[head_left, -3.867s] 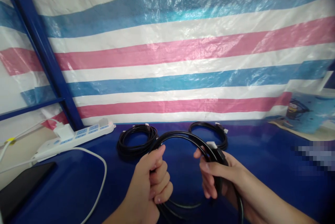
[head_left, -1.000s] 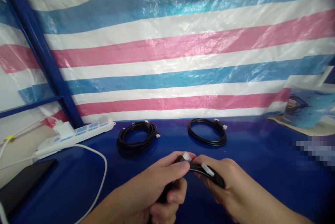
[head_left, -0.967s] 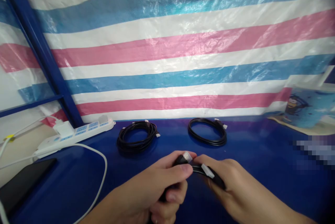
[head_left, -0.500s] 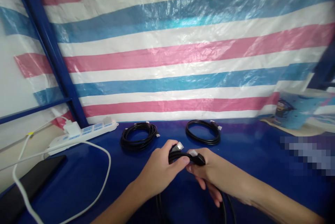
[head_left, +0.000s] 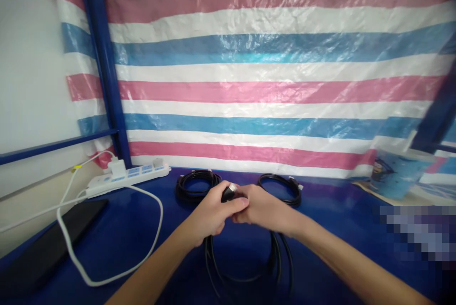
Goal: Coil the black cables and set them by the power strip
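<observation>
My left hand and my right hand meet over the blue table, both closed on the top of a coiled black cable. One silver-tipped plug of that cable sticks up between my left thumb and fingers. The cable's loops hang below my hands and rest on the table. Behind my hands lie two other coiled black cables, one at the left and one at the right.
A white power strip with a plugged-in adapter sits at the back left, its white cord looping over the table. A black flat object lies at the left edge. A blue printed container stands at the right. A striped tarp hangs behind.
My hands have moved away from me toward the two coils, still closed on the cable, and more of its loops show below them. The camera has tilted and shifted.
</observation>
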`<action>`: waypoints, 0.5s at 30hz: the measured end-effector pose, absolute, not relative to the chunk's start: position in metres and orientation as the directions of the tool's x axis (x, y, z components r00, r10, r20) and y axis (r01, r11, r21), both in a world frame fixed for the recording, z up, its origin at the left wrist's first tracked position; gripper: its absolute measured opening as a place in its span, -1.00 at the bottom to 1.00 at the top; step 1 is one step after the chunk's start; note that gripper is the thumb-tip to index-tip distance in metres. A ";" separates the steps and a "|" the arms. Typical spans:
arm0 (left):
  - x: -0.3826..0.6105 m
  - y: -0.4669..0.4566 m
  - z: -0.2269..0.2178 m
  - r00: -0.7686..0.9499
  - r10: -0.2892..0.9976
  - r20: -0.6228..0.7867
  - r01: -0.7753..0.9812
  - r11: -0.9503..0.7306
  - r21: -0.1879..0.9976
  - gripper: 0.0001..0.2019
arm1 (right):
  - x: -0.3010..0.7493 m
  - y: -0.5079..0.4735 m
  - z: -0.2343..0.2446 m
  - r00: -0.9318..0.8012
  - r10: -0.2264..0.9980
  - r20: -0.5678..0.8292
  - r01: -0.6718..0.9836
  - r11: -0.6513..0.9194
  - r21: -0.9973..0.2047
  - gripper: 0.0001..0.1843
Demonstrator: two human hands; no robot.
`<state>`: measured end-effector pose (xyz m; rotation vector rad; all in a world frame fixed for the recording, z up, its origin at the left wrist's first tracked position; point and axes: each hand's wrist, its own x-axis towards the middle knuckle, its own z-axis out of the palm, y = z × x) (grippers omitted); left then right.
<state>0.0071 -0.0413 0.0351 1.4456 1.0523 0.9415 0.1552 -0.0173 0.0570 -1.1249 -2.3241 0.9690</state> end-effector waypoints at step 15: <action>-0.069 0.066 0.049 -0.362 0.925 0.117 0.058 -0.103 0.993 -0.68 | 0.088 0.093 0.063 -0.361 0.931 -0.046 0.248 0.049 -0.967 -0.67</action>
